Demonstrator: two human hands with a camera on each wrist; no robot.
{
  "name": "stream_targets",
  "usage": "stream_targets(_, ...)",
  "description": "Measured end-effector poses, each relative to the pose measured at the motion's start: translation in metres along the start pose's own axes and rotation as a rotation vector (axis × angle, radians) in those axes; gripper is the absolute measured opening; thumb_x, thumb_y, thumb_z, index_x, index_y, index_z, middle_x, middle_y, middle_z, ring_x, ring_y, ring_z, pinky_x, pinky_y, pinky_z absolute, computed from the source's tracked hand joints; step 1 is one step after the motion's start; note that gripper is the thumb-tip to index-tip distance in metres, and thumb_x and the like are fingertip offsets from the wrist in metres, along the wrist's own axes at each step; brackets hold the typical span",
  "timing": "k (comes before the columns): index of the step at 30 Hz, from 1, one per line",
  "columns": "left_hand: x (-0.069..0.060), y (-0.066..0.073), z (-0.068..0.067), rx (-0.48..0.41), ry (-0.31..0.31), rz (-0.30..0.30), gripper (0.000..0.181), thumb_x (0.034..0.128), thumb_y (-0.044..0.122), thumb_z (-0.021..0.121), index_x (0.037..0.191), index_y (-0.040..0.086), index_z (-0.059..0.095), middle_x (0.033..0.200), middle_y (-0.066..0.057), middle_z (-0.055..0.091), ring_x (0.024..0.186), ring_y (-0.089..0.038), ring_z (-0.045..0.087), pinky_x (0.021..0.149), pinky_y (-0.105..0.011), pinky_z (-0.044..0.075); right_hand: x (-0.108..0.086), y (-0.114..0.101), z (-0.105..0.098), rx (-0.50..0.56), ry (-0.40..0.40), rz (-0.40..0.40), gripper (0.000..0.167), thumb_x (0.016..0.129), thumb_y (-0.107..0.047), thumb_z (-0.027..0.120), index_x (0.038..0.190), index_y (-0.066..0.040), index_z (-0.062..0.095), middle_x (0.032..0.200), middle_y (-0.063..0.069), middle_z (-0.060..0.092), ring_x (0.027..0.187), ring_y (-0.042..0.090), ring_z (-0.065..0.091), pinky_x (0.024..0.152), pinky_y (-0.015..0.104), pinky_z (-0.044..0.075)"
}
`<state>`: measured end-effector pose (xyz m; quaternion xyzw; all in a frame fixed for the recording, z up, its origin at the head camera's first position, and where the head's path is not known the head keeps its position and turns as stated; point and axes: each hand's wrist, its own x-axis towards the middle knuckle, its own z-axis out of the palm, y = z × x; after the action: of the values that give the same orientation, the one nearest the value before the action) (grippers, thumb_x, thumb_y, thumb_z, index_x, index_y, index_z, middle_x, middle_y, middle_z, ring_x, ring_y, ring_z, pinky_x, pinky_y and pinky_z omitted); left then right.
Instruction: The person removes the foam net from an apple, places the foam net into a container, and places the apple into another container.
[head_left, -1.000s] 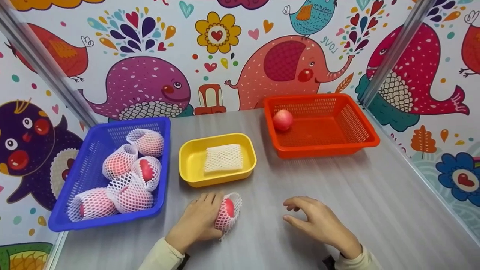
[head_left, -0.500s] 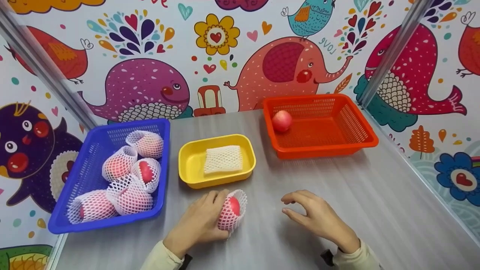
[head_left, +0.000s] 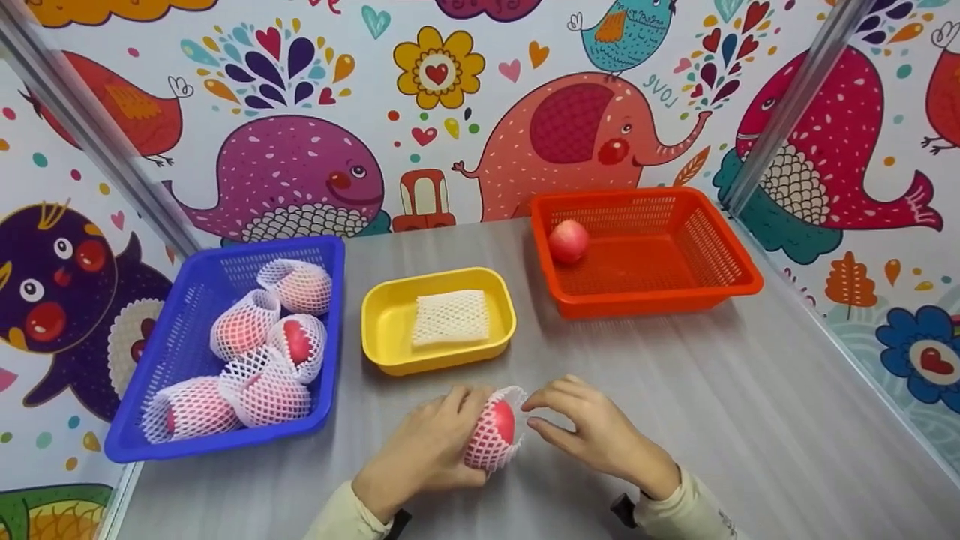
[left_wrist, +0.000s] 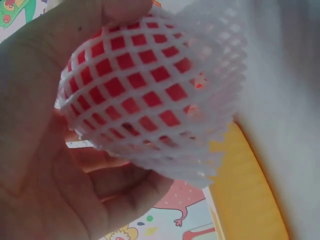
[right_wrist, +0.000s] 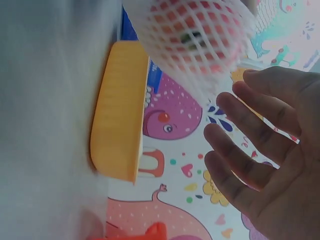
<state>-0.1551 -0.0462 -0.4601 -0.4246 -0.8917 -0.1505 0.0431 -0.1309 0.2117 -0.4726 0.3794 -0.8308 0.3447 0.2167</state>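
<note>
Partly hidden fruit (head_left: pixel 493 441), gripping left hand (head_left: pixel 427 448)

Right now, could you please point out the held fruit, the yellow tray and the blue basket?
Held fruit (head_left: pixel 492 436), head view: netted side.
Yellow tray (head_left: pixel 391 330), head view: bare floor.
Blue basket (head_left: pixel 225 441), head view: near rim.

Cartoon-animal walls (head_left: pixel 330 90), metal corner posts (head_left: pixel 795 105), grey wood-grain tabletop (head_left: pixel 622 360)

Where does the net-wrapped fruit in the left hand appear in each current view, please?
Head: net-wrapped fruit at lower middle, in the left hand.
Left wrist: net-wrapped fruit large, upper left of centre.
Right wrist: net-wrapped fruit at top edge, right of centre, partly cut off.
Shared landmark: yellow tray, seen in all three.
</note>
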Motion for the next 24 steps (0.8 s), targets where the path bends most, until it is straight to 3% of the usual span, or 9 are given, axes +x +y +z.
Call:
stream_targets(7,0.005,0.005,0.0,0.025,0.046,0.053,0.096,0.0602,0.043,0.088,0.139,0.005,0.048,0.114,-0.009,0.059,0.088,-0.021,0.064,0.077,-0.036,0.057,0.0,-0.001,0.005,0.007,-0.041,0.017,0.039,0.087,-0.016,0.078,0.123,-0.012,0.066,0.11,-0.002,0.067,0.098,0.015,0.06,0.085,0.029,0.051)
stream_targets(16,0.012,0.012,0.0,0.043,0.115,0.119,0.105,0.0551,0.045,0.09,0.141,0.003,0.046,0.114,-0.009,0.061,0.094,-0.023,0.065,0.084,-0.036,0.056,-0.006,-0.004,0.008,-0.099,-0.161,0.096,0.083,0.069,-0.037,0.087,0.138,-0.005,0.053,0.123,0.003,0.06,0.109,0.017,0.055,0.09,0.037,0.052)
stream_targets(24,0.013,0.014,0.001,0.035,0.122,0.153,0.106,0.0573,0.04,0.092,0.144,0.002,0.044,0.118,-0.009,0.061,0.1,-0.022,0.064,0.09,-0.036,0.054,-0.008,-0.004,0.011,-0.123,-0.143,0.123,0.086,0.062,-0.037,0.089,0.133,-0.001,0.054,0.122,0.005,0.061,0.107,0.019,0.056,0.089,0.039,0.052)
